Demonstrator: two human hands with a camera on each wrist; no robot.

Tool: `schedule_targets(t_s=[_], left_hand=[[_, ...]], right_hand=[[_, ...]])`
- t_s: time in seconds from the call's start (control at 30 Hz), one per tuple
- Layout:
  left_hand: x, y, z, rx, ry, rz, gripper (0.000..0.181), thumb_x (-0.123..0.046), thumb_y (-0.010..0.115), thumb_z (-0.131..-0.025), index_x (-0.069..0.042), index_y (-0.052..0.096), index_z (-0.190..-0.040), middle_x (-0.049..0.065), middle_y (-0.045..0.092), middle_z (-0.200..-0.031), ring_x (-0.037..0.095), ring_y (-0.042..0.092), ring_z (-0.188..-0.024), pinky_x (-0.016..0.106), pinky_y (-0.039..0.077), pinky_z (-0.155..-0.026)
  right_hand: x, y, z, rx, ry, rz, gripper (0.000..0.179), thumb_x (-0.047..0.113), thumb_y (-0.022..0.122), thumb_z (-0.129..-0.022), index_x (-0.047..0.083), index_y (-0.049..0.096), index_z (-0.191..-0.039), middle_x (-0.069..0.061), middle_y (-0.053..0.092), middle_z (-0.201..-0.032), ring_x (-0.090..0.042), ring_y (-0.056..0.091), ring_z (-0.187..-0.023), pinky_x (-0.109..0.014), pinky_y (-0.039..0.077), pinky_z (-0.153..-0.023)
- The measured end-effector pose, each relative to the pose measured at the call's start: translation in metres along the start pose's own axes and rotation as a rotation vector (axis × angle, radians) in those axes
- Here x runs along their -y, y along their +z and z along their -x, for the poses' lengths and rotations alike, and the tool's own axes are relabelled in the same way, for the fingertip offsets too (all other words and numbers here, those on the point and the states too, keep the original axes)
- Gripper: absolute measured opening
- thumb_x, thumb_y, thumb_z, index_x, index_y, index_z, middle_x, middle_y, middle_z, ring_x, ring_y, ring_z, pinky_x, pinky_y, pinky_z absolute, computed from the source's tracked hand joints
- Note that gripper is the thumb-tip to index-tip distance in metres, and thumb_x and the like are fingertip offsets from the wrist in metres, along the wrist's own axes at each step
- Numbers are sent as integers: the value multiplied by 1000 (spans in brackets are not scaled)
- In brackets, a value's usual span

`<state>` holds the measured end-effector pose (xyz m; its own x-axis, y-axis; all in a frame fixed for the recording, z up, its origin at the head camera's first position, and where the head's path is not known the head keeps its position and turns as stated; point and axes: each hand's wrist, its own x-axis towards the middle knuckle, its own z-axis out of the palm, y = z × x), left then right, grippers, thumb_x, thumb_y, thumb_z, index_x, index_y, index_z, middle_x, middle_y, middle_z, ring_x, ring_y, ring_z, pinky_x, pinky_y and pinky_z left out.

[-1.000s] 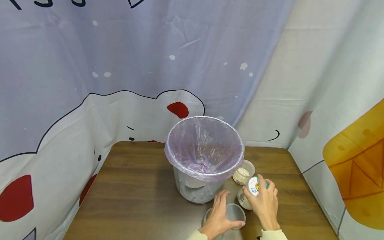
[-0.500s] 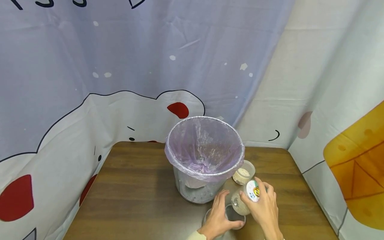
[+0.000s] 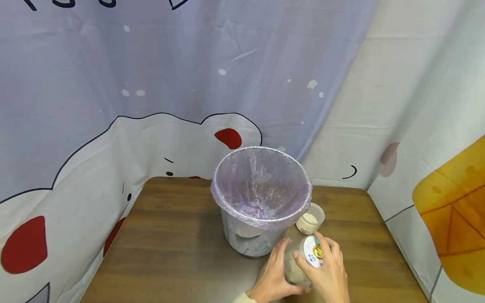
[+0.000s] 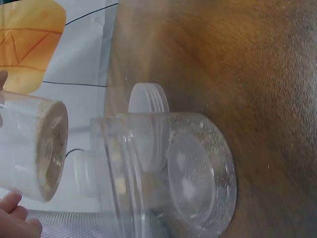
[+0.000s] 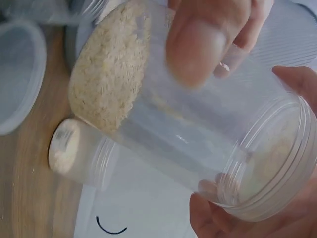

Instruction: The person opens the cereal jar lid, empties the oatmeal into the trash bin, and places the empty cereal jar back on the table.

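A clear jar of pale, rice-like grains (image 3: pixel 293 271) is tilted between my two hands, above the table. My left hand (image 3: pixel 274 271) holds its body; in the right wrist view a thumb (image 5: pixel 198 52) presses the jar wall. At the other end my right hand (image 3: pixel 326 269) grips the round lid (image 3: pixel 311 251), which bears a white and green label; its fingers (image 5: pixel 218 213) lie around the rim. In the right wrist view the grains (image 5: pixel 111 69) have slid to the base end. Below the raised jar, a clear wide-mouthed jar (image 4: pixel 198 178) stands upright with a few specks inside.
A bin (image 3: pixel 246 233) lined with a purple bag (image 3: pixel 261 185) stands behind my hands. To its right sits a small jar of pale contents (image 3: pixel 310 219). A whitish ridged lid (image 4: pixel 148 101) shows behind the wide-mouthed jar. Patterned cloth (image 3: pixel 170 63) hangs past the table's far edge.
My right hand has brought the jar of grains left and down into my left hand, which was spread over an open jar. The lid now faces up and left of where it was.
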<state>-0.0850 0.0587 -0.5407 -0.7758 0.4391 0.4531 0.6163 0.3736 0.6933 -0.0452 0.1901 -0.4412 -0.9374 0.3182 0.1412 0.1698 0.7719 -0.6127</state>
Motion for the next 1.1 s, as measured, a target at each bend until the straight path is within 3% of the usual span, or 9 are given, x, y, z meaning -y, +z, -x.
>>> schedule_targets(t_s=[0.13, 0.23, 0.33, 0.47, 0.6, 0.7, 0.93, 1.1], left_hand=[[0, -5, 2, -10, 60, -46, 119, -60, 78, -55, -12, 16, -144, 5, 29, -145, 24, 34, -130, 44, 38, -100], [-1, -10, 6, -24, 103, -140, 122, -63, 76, -52, -7, 18, -144, 9, 32, -144, 28, 39, -127, 46, 40, -98], [-3, -18, 10, -51, 132, -247, 123, -65, 76, -52, -3, 20, -143, 11, 39, -139, 28, 45, -122, 45, 44, -94], [-5, -29, 15, -47, 109, -282, 119, -64, 75, -54, -5, 22, -143, 8, 48, -130, 22, 51, -115, 40, 46, -91], [-8, -40, 21, -18, 64, -267, 114, -61, 77, -55, -6, 25, -141, 5, 53, -124, 18, 54, -110, 38, 47, -90], [-10, -49, 24, -29, 73, -308, 109, -58, 79, -52, -5, 34, -135, 4, 54, -121, 17, 54, -108, 36, 48, -89], [-12, -68, 26, -72, 156, -437, 107, -54, 83, -43, -3, 42, -127, 5, 55, -117, 18, 55, -104, 33, 49, -86], [-12, -77, 25, -77, 188, -530, 108, -53, 83, -39, -3, 45, -126, 5, 55, -115, 17, 54, -103, 32, 47, -88]], right_hand=[[8, 1, 9, 41, 13, -88, 81, 54, 69, -72, 17, 38, -137, -12, 40, -127, -29, 46, -103, -40, 46, -71], [13, 3, 14, 77, 33, -148, 82, 53, 70, -72, 18, 36, -138, -14, 40, -128, -32, 48, -103, -42, 48, -73], [16, 6, 17, 99, 66, -184, 80, 52, 70, -72, 19, 37, -137, -13, 43, -126, -31, 50, -100, -34, 46, -71], [18, 11, 21, 111, 105, -209, 77, 51, 71, -72, 20, 40, -135, -11, 47, -122, -26, 51, -94, -27, 41, -67], [20, 16, 25, 133, 125, -266, 76, 48, 73, -71, 23, 39, -134, -9, 48, -121, -25, 50, -93, -27, 41, -67], [23, 19, 28, 161, 136, -323, 74, 46, 72, -72, 25, 38, -134, -8, 47, -122, -26, 49, -97, -28, 42, -69], [29, 22, 34, 109, 17, -425, 51, 30, 61, -87, 18, 43, -133, -12, 48, -128, -28, 50, -104, -40, 44, -81], [30, 25, 34, 123, -33, -499, 46, 23, 55, -91, 15, 42, -135, -15, 45, -132, -34, 49, -111, -51, 44, -87]])
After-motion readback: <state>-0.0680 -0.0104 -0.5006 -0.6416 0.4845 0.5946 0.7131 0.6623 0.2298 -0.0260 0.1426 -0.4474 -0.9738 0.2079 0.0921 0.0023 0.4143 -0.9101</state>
